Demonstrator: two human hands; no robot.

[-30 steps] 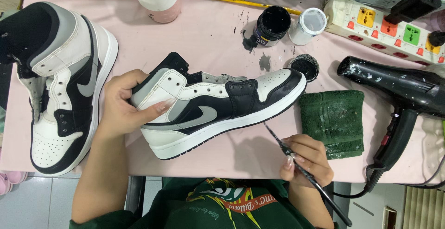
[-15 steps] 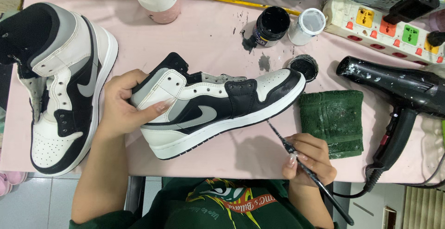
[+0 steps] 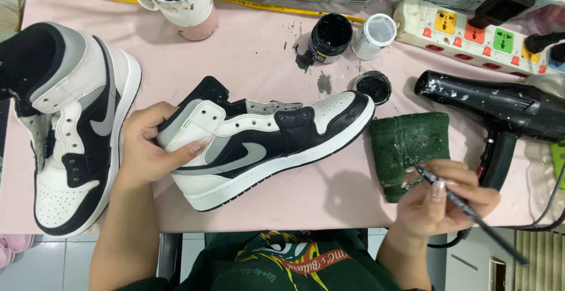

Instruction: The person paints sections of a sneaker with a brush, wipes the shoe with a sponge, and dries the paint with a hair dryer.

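The left hand (image 3: 150,150) grips the heel and ankle collar of a high-top sneaker (image 3: 265,141), thumb pressed flat across the smooth white collar panel and the fingers curled behind it. The shoe lies on its side on the pink table cover (image 3: 253,55), its long axis running from the left hand's palm up and away toward the right, toe pointing at a small black lid (image 3: 374,86). Its leather panels are black, white and grey, with a thick pale rubber sole facing the person.

The right hand (image 3: 441,200) pinches a thin brush (image 3: 471,211) between thumb and fingertips; the dark handle slants down past the wrist, and the tip rests on a folded green cloth (image 3: 409,147) with a coarse, towel-like nap just above the knuckles. Beyond that cloth, to the right of this hand, lies a paint-speckled black hair dryer (image 3: 500,105), glossy plastic. Further off from both hands stand an open jar of black paint (image 3: 329,37) and a white cap (image 3: 374,35). Left of the left hand a second, matching sneaker (image 3: 73,132) lies with its toe toward the person.
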